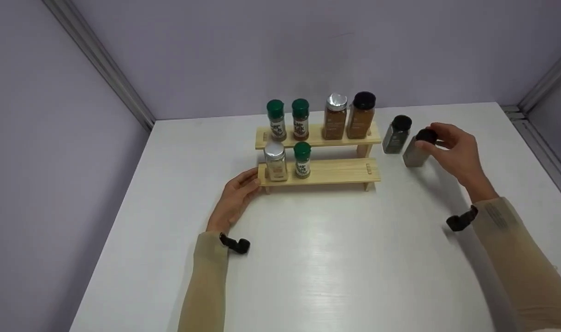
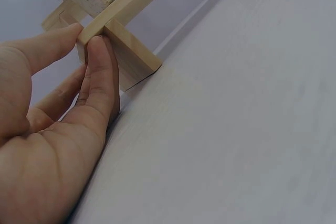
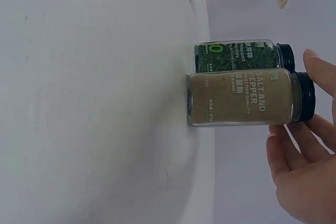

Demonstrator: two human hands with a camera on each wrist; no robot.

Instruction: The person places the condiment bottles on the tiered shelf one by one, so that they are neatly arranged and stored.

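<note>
My left hand (image 1: 236, 196) pinches the left end of the lower shelf of a wooden spice rack (image 1: 335, 170), thumb on top and fingers underneath. On that end stands a silver-capped jar (image 1: 276, 163) of pale granules, beside a small green-capped jar (image 1: 302, 161). To the right of the rack, my right hand (image 1: 457, 150) holds a salt and pepper jar (image 3: 241, 98) by its black cap, thumb on one side and fingers on the other. The jar is upright at the tabletop. Close behind it stands a black-capped jar of chopped parsley (image 3: 236, 56).
On the upper shelf (image 1: 315, 133) stand two green-capped jars (image 1: 276, 121), a silver-capped brown spice jar (image 1: 335, 117) and a black-capped one (image 1: 361, 116). A white table (image 1: 317, 258) carries everything, with a pale wall (image 1: 215, 60) behind it.
</note>
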